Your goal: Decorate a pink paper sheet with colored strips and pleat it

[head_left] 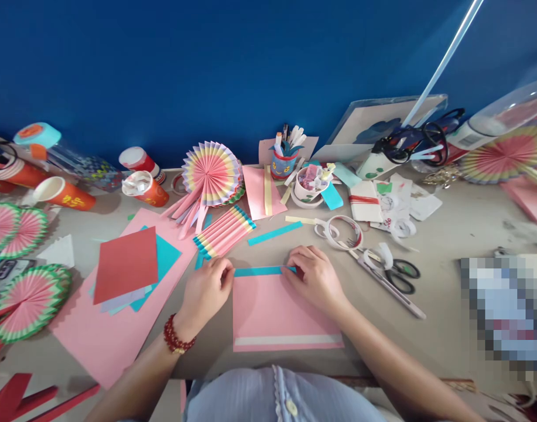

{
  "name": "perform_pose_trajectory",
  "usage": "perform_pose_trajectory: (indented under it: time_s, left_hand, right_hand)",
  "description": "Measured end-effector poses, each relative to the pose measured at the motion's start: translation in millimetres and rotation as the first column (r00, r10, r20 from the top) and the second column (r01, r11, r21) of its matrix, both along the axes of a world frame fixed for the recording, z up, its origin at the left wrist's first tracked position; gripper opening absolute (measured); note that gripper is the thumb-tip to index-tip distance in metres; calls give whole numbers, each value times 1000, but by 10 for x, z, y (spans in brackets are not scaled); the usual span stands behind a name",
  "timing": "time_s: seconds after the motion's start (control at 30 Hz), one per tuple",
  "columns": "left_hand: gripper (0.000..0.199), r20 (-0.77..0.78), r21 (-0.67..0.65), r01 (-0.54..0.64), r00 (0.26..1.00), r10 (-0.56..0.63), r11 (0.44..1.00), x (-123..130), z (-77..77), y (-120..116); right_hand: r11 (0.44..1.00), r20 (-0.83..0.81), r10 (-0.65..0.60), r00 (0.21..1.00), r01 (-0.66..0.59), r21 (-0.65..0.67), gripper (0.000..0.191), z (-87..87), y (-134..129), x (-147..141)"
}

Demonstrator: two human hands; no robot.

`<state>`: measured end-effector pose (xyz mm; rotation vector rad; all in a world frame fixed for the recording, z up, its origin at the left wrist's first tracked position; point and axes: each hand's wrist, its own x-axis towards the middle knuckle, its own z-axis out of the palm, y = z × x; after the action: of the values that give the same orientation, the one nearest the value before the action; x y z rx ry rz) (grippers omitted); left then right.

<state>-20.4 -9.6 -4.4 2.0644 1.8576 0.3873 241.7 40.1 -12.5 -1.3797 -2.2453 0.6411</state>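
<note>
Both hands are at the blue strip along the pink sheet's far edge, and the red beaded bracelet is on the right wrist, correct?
Wrong wrist: the head view shows the red beaded bracelet on the wrist of the left hand. The rest stands.

At the table's (207, 358) near edge are one left hand (207, 296), one right hand (317, 282) and one pink sheet (290, 310) with two strips (257, 271). To its right lie one knife (389, 286) and one pair of scissors (389, 273); toward the far edge, one pen cup (282, 166).

Pink sheet (286, 312), flat, blue strip (258, 271) (narrow) along far edge
</note>
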Motion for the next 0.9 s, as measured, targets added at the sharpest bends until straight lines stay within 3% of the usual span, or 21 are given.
perform_pose_trajectory:
  time_s: [0.53,0.9]
  left_hand:
    - [10,-118,49,0,993,6,999,40,-40,-18]
    - [10,-115,61,-2,993,9,998,46,-36,-32]
  right_hand:
    - [1000,33,-6,999,5,7,12,30,-3,-28]
    - [1000,53,-13,998,12,22,11,25,-17,-39]
